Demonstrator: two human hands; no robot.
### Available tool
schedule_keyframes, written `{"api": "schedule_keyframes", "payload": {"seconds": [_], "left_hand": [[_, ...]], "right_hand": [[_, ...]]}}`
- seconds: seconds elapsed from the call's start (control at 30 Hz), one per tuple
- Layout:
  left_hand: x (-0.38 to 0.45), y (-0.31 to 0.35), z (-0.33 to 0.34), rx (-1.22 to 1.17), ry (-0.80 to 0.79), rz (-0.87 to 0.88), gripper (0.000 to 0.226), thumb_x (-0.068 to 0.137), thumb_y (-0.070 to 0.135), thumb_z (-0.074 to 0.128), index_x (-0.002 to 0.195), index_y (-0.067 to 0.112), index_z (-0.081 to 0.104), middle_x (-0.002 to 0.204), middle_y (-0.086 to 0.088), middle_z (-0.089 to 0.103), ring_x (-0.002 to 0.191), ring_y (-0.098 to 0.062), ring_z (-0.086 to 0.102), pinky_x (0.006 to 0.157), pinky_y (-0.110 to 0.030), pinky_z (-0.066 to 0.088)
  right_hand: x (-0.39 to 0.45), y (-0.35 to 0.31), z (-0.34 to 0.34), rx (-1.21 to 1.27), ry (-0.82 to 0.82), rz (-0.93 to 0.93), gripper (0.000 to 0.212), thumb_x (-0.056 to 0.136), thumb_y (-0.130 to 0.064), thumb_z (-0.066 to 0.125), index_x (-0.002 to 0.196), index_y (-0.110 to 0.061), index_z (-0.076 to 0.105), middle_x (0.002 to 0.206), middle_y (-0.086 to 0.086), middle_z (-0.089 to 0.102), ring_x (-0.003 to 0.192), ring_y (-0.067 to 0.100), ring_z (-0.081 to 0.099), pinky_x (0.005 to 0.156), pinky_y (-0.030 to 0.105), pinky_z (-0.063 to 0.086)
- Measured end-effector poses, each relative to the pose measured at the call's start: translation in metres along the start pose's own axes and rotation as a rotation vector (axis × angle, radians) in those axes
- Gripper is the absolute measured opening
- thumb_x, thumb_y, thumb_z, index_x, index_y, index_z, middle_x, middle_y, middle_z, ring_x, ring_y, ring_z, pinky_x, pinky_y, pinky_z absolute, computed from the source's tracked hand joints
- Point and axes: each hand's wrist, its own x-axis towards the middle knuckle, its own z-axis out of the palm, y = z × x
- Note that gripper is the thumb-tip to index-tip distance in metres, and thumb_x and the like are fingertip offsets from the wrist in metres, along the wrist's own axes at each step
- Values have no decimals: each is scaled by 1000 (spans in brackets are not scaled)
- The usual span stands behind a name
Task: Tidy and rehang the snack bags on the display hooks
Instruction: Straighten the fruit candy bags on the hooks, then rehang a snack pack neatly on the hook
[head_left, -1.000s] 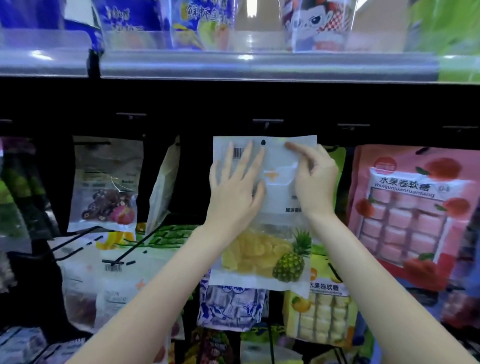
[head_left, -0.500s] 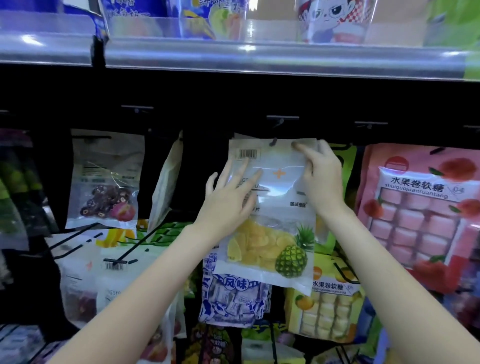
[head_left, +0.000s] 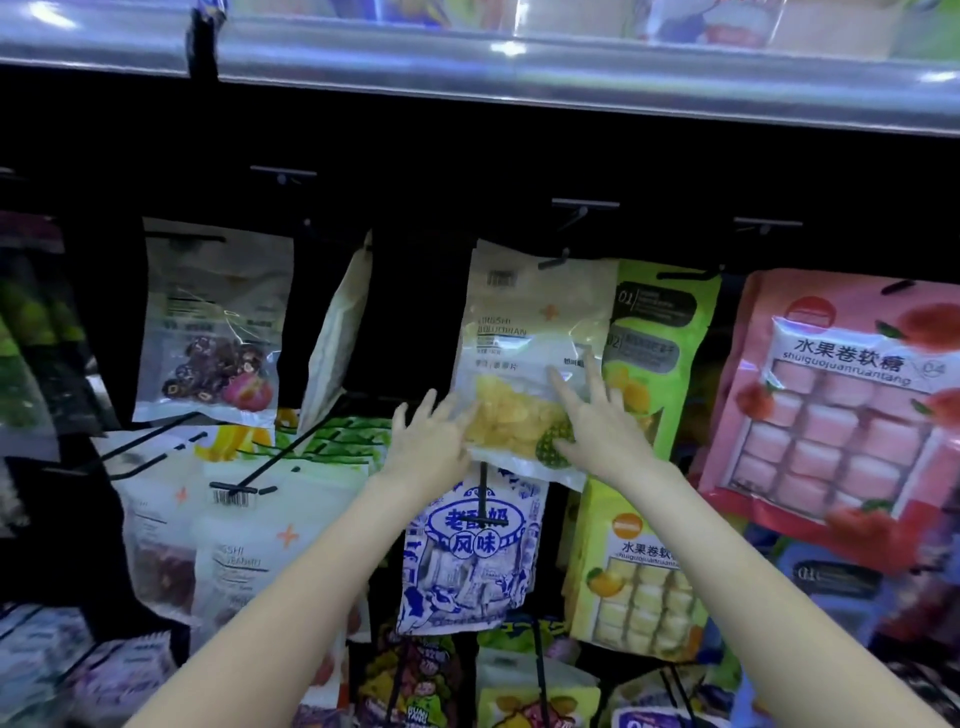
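Left hand (head_left: 428, 447) fingers spread and straight, fingertips against the lower left edge of the pineapple bag (head_left: 535, 364). Right hand (head_left: 597, 431) also flat with fingers apart, laid on the bag's lower right front, gripping nothing. Bag hangs on a black hook (head_left: 563, 244) under the metal shelf rail (head_left: 519, 78); hole contact blurred, probably threaded. Green bag (head_left: 665, 332) just behind on the right, pink candy bag (head_left: 841, 405) further right, blue-white bag (head_left: 467, 551) below, dried-fruit bag (head_left: 213, 327) well left.

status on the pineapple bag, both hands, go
Left hand open, fingers at bag's lower left. Right hand open, flat on front. Dried pineapple bag hanging on hook. Nothing blocking.
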Motion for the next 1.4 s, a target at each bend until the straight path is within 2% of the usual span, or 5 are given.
{"api": "schedule_keyframes", "payload": {"seconds": [0.23, 0.4, 0.77, 1.03, 1.4], "left_hand": [[-38, -65, -10, -352, 771, -278, 53, 81, -3, 56, 132, 10, 48, 149, -25, 20, 133, -45, 19, 102, -59, 25], [-20, -98, -2, -333, 374, -294, 69, 87, 9, 56, 147, 4, 21, 153, -19, 19, 137, -38, 22, 110, -49, 23], [-7, -97, -16, -302, 648, -203, 33, 80, -8, 56, 112, -13, 53, 118, -25, 48, 110, -35, 39, 95, -32, 30], [-25, -85, -25, -408, 468, 219, 49, 82, -3, 57, 130, 6, 54, 129, -6, 54, 106, -15, 53, 94, -23, 39], [-52, -153, 8, -176, 187, -260, 33, 90, 9, 50, 121, 13, 63, 136, -4, 52, 122, -26, 48, 99, -39, 40]], "right_hand": [[-13, -30, 4, 11, 142, -30, 58, 93, -20, 50, 145, -27, 26, 155, 11, -15, 141, 42, -9, 112, 57, 5], [-9, -54, 5, 65, 115, -100, 53, 94, -25, 49, 143, -25, 29, 156, 7, -14, 142, 36, -11, 113, 55, 4], [-2, -62, 11, 126, 190, -145, 50, 94, -22, 48, 142, -16, 33, 156, 9, 1, 143, 29, -2, 115, 49, 6], [54, -161, -12, 1457, -98, -3, 72, 91, -46, 52, 148, -17, 19, 152, 1, 26, 138, 21, 28, 114, 41, 24], [83, -156, 34, 891, -11, 141, 27, 88, -27, 64, 101, -10, 49, 92, 0, 55, 90, 18, 56, 76, 28, 44]]}}
